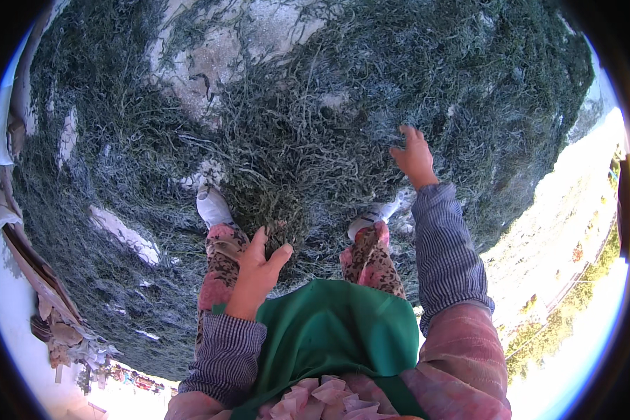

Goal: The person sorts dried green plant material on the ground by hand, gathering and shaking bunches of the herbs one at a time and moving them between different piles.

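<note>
Dark green, stringy strands (pixel 315 147), which look like seaweed, lie in a thick tangled layer over the pale ground. Low over the strands between my feet is my left hand (pixel 259 269), its thumb and fingers apart. Some strands lie just beyond its fingertips, and I see none gripped in it. My right hand (pixel 416 159) reaches farther out to the right, above the layer. Its fingers are slightly bent and spread, with nothing visible between them. Whether either hand touches the strands I cannot tell.
My white shoes (pixel 213 206) stand among the strands, below patterned trousers and a green apron (pixel 336 329). Bare pale patches of ground (pixel 213 59) show at the top and left. Sunlit pale ground (pixel 539 259) lies at the right, and a pile of odds and ends (pixel 63 332) at the lower left.
</note>
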Tool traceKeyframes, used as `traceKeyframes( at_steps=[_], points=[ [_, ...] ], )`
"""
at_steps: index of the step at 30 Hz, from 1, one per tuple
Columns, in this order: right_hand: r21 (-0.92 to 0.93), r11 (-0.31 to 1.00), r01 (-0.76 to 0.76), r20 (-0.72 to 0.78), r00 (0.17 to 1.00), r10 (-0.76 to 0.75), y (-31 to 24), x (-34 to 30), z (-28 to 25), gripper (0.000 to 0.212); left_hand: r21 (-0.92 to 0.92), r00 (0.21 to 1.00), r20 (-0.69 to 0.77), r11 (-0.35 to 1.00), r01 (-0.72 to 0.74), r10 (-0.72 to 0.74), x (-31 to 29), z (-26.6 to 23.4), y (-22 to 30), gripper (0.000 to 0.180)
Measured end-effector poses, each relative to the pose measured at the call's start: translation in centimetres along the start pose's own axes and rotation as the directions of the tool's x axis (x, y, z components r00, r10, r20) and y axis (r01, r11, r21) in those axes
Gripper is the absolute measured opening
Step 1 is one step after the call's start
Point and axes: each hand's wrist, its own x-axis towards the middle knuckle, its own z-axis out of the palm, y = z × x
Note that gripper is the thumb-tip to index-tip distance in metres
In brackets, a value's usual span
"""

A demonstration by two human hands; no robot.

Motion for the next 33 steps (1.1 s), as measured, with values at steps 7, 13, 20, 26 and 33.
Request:
traceKeyframes(
  at_steps=[7,13,20,26,33],
  points=[
    [-0.102,0.984,-0.143,0.089,0.984,0.152,0.8,2.6,8.0,0.054,0.063,0.995,0.094,0.998,-0.024,0.018,0.4,0.7,0.0,0.048],
    [0.309,0.934,0.179,0.419,0.856,-0.302,-6.4,-2.7,3.0,0.058,-0.015,0.999,0.054,1.000,0.011,-0.010,-0.1,1.3,0.9,0.046],
    [0.125,0.992,0.032,-0.065,0.998,-0.024,-5.1,11.5,-0.3,0.098,0.018,0.997,0.014,0.997,-0.076,0.075,0.5,1.9,0.6,0.043],
    [0.067,0.989,0.134,0.368,0.918,-0.149,-9.8,-1.3,9.9,0.102,0.131,0.993,-0.031,0.985,-0.111,0.116,0.6,0.5,-1.1,0.047],
    [0.741,0.450,-0.498,0.564,0.825,-0.015,-5.1,-9.7,9.4,0.076,0.002,0.999,-0.033,1.000,0.017,-0.016,0.9,1.1,-1.0,0.062]
  ],
)
